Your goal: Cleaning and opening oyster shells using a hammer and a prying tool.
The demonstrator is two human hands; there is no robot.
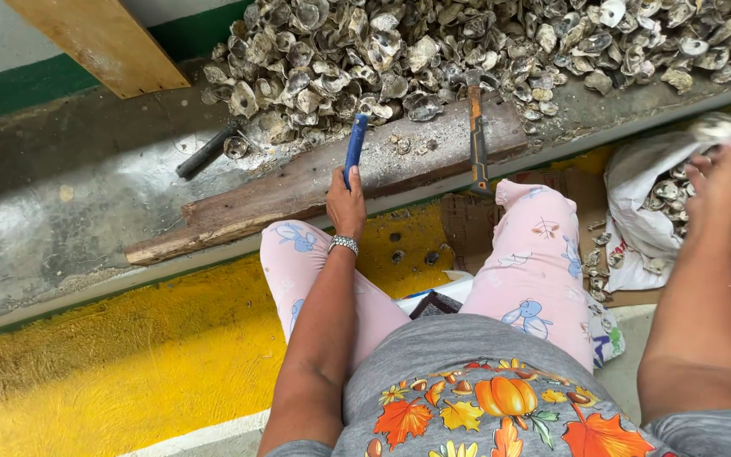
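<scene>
Concrete ledge (86,169), two hammers (477,127), one plank (332,173).

The left hand (346,203) grips a blue-handled tool (355,145) resting on a weathered wooden plank (315,182). The right hand (725,176) holds an oyster shell (715,128) above a white sack (636,182) of shells. An orange-handled hammer (477,135) lies beside the oyster pile (467,42).

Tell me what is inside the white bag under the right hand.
The white bag holds greyish oyster shells, visible through its open mouth. The right hand and forearm cover part of the opening, so how deep the shells go cannot be seen.
</scene>
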